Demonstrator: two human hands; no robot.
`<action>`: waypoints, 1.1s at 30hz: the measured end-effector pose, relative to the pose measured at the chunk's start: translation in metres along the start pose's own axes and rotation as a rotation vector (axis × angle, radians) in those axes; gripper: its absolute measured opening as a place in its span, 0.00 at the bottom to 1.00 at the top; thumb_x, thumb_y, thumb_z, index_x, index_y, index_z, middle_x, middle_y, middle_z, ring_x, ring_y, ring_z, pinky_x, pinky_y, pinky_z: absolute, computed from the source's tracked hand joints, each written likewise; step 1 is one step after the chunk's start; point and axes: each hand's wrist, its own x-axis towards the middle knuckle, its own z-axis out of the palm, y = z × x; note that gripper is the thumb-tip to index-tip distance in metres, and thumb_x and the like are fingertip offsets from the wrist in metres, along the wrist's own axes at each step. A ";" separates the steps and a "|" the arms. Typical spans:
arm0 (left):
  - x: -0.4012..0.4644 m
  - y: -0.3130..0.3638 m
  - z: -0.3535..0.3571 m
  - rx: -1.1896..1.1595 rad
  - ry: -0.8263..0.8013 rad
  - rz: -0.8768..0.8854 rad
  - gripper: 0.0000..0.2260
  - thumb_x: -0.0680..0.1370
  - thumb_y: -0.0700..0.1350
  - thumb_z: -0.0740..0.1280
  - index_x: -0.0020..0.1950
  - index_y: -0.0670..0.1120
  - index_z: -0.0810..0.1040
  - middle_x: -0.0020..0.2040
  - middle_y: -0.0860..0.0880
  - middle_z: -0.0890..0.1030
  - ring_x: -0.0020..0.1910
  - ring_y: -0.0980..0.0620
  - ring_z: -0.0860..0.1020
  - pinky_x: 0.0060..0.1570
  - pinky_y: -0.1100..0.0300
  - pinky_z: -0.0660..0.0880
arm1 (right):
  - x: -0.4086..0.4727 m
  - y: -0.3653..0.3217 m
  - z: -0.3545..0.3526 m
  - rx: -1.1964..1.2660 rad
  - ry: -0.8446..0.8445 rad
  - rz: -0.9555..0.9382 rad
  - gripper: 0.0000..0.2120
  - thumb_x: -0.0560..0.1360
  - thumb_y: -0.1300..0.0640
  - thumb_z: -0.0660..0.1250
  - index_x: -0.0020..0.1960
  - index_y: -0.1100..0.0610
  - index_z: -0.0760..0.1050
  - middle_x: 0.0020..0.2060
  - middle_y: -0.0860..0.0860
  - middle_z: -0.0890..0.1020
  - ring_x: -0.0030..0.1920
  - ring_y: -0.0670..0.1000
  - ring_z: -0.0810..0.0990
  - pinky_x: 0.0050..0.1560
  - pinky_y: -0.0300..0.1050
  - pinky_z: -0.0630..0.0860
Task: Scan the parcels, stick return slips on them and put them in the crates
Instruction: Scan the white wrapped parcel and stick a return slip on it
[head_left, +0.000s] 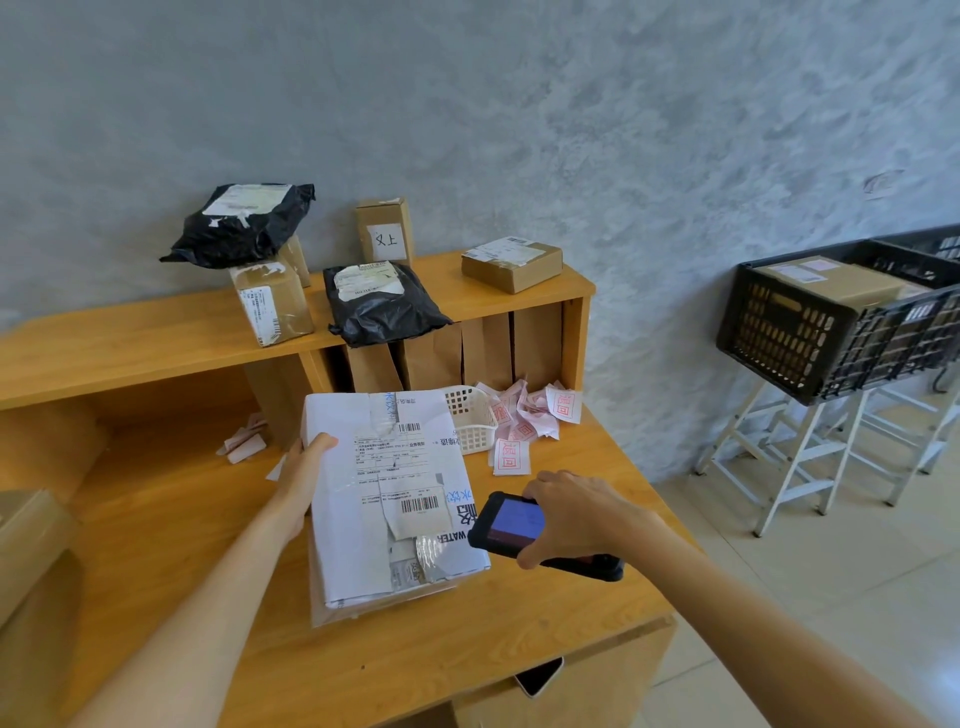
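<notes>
White parcel (384, 499) lies on our worktop (171, 545); our left hand (306, 473) clasps its left edge to steady it, while our right hand (576, 517) grasps the handheld scanner (514, 525) just right of its barcode label (418, 506), for reading.

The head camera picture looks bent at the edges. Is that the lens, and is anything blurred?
Head view: wide-angle lens bows the wooden shelf and tilts the black crate; soft even daylight, faint shadows; the white parcel label's fine print is too blurred to read; the scanner screen glows blue.
</notes>
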 end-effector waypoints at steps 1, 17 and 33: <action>-0.001 0.001 0.001 0.003 -0.003 0.003 0.20 0.81 0.49 0.59 0.71 0.43 0.67 0.57 0.41 0.79 0.46 0.49 0.78 0.37 0.58 0.70 | 0.000 0.001 0.000 -0.003 0.000 0.002 0.32 0.66 0.33 0.69 0.60 0.54 0.71 0.50 0.48 0.75 0.49 0.49 0.73 0.46 0.43 0.73; -0.021 -0.024 0.000 0.125 -0.060 -0.039 0.16 0.83 0.51 0.53 0.65 0.46 0.72 0.55 0.44 0.80 0.50 0.48 0.79 0.41 0.58 0.71 | 0.028 0.024 0.056 0.154 0.013 0.381 0.37 0.69 0.33 0.67 0.65 0.59 0.68 0.58 0.51 0.74 0.58 0.53 0.72 0.48 0.43 0.73; 0.006 -0.053 0.043 0.045 -0.213 -0.197 0.11 0.81 0.53 0.61 0.55 0.51 0.80 0.49 0.52 0.84 0.48 0.54 0.81 0.44 0.61 0.74 | 0.061 0.009 0.127 0.172 0.006 0.579 0.35 0.75 0.33 0.59 0.66 0.61 0.63 0.61 0.54 0.71 0.60 0.54 0.71 0.49 0.42 0.76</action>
